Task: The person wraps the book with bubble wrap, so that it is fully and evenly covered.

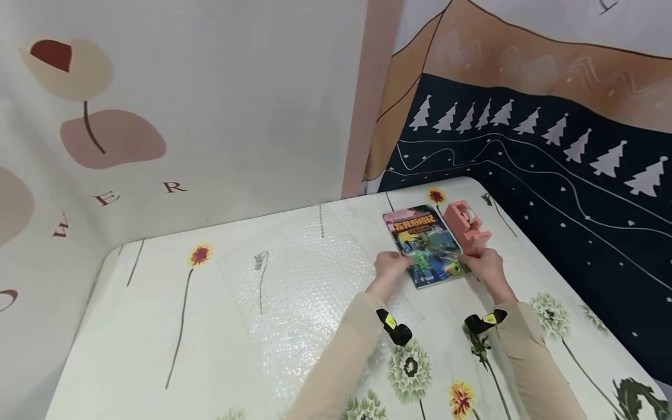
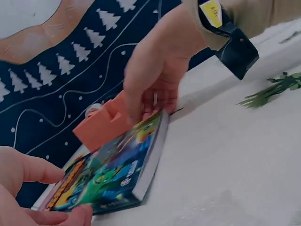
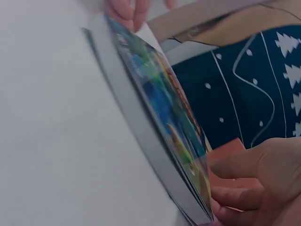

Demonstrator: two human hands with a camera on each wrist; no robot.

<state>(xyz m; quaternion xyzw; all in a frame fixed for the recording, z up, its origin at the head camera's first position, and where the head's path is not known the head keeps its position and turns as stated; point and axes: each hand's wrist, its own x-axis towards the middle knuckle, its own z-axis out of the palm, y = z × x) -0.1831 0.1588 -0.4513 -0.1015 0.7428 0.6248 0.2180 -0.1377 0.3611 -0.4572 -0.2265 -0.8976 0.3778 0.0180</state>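
A colourful book (image 1: 426, 245) lies cover up at the right part of the table, held by both hands at its long edges. My left hand (image 1: 391, 268) grips the left edge, thumb on the cover. The right hand (image 1: 485, 269) pinches the lower right edge; in the right wrist view its thumb (image 3: 235, 165) lies against the cover. Directly beyond that edge stands a pink tape dispenser (image 1: 464, 224), close beside the book (image 2: 113, 174). The white page block shows in both wrist views.
A sheet of clear bubble wrap (image 1: 299, 286) lies flat left of the book, reaching toward the left forearm. The flowered tablecloth (image 1: 157, 326) meets a pale curtain (image 1: 236, 116) behind and a dark tree-patterned cloth (image 1: 551, 192) at the right.
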